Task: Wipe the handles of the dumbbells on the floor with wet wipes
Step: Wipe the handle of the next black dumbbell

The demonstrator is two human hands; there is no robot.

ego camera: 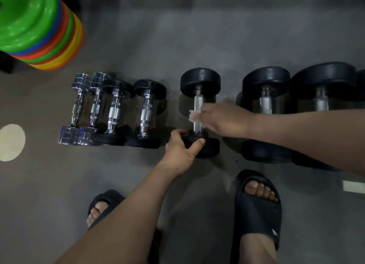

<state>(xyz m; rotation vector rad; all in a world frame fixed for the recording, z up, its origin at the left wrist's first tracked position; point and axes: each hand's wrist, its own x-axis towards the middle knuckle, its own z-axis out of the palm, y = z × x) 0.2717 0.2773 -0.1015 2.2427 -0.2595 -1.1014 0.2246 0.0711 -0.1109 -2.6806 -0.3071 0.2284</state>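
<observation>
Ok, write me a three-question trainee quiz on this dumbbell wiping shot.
1. True or false: the left hand holds the wet wipe.
2. The left hand grips which part of the dumbbell being wiped? A: handle. B: near head. C: far head.
3. Fill in: ___ all-chrome dumbbells lie at the row's left end.
Key: 1 false, the right hand holds it; 2 B; 3 two.

Gym floor, seen from above.
A row of dumbbells point(199, 111) lies mid-frame on grey flooring point(197, 36); stacked coloured discs point(39, 26) stand upper left.
</observation>
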